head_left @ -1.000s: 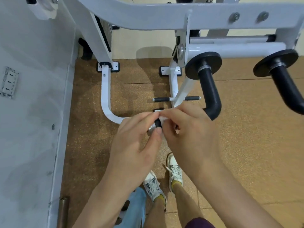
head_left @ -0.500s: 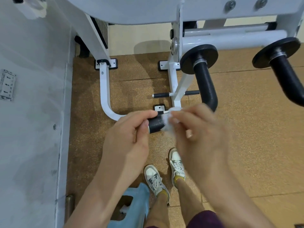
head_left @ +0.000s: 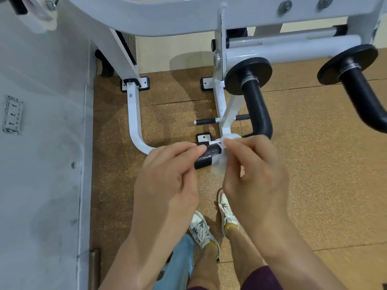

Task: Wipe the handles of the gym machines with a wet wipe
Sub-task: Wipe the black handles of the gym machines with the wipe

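Work is early, I judge. My left hand curls round the near handle, steadying it; my right hand pinches the wipe against its right end. This handle looks partly wiped; the middle grip and right grip are, I reckon, left to do.

Left grip curled round a short black textured machine handle, right grip pinching a crumpled white wet wipe against its end, white steel machine frame above brown cork floor.
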### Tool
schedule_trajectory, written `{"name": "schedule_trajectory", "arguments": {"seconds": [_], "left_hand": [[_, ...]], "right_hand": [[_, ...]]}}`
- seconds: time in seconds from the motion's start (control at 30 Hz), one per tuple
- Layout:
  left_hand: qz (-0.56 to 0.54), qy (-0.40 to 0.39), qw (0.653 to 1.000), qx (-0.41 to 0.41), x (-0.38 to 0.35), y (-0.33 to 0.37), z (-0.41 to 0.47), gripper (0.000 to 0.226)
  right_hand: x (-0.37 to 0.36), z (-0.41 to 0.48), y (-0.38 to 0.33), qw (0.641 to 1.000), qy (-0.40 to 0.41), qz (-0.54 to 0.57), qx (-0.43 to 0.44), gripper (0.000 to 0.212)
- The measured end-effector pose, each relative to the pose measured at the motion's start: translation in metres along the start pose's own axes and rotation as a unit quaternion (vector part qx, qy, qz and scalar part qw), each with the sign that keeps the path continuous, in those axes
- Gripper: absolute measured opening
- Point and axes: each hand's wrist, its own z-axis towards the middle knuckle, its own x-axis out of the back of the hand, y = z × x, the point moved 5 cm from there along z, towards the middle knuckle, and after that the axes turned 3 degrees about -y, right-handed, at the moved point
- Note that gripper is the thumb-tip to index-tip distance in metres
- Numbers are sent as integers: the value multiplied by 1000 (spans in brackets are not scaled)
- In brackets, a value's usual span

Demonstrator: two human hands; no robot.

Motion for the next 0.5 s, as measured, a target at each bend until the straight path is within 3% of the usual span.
{"name": "schedule_trajectory", "arguments": {"seconds": [0.07, 0.2, 0.33, 0.5], "left_hand": [[18, -14, 1000, -10, -3, 3, -1, 37], [14, -44, 999, -1, -2, 0, -3, 43], [67, -31, 997, -29, -5, 8, -1, 35], [67, -48, 995, -54, -14, 17, 4, 30]], "right_hand": [[-5, -2, -9, 1000, -22, -7, -14, 19], [-9, -4, -10, 994, -93, -9, 63, 22], [8, 6, 20, 998, -32, -45, 40, 22], [4, -5, 22, 993, -34, -15, 114, 20]]}}
